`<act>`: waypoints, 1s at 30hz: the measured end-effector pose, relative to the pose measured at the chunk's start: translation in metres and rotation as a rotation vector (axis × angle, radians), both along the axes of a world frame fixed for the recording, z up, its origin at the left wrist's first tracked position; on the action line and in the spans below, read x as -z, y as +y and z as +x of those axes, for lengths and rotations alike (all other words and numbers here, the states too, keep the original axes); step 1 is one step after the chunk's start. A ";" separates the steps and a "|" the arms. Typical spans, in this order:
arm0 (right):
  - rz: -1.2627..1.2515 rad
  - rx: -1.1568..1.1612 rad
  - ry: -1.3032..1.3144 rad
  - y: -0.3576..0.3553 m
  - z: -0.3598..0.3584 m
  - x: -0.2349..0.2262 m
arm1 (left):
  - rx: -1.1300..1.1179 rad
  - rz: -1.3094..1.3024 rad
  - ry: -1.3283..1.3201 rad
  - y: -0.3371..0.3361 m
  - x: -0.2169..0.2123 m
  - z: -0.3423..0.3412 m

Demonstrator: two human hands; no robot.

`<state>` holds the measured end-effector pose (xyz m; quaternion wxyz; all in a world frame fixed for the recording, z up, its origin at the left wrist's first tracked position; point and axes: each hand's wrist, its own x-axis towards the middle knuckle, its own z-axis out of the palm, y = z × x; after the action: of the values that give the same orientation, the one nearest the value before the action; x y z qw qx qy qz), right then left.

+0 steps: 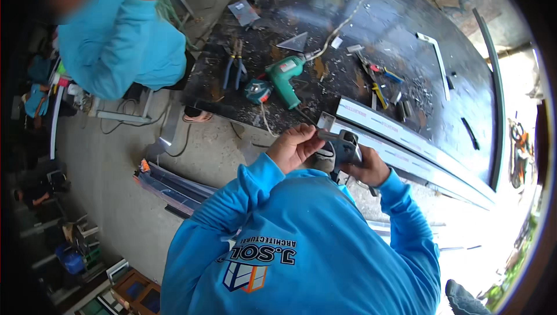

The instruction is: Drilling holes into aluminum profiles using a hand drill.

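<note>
A green power drill [285,77] lies on the dark surface [406,19] beside pliers [235,62] and a teal tape measure [257,90] (metal shavings [419,91] litter the far side). Another person in a blue sleeve [116,48] stands nearby; framing lengths [168,187] rest on the concrete floor [110,199].

A workshop: dark workbench [406,19] strewn with electric drill [286,77], pliers [235,62], aluminium profiles [406,141].

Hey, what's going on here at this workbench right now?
A person in a blue long-sleeved shirt holds a small grey tool in both hands, left hand and right hand, at the end of long white metal profiles on a dark workbench. A green electric drill and pliers lie on it. Another person stands at the far left.
</note>
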<state>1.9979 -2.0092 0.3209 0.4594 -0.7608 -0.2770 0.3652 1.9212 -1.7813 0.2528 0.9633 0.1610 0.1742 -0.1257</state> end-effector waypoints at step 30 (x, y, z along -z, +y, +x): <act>-0.692 -0.229 -0.243 0.007 0.061 0.073 | 0.496 2.337 -0.642 0.028 0.089 0.039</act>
<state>2.0591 -2.0026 0.2482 0.0953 -0.8727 -0.2729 0.3934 1.9601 -1.7531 0.1639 0.1909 0.9763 -0.0976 -0.0287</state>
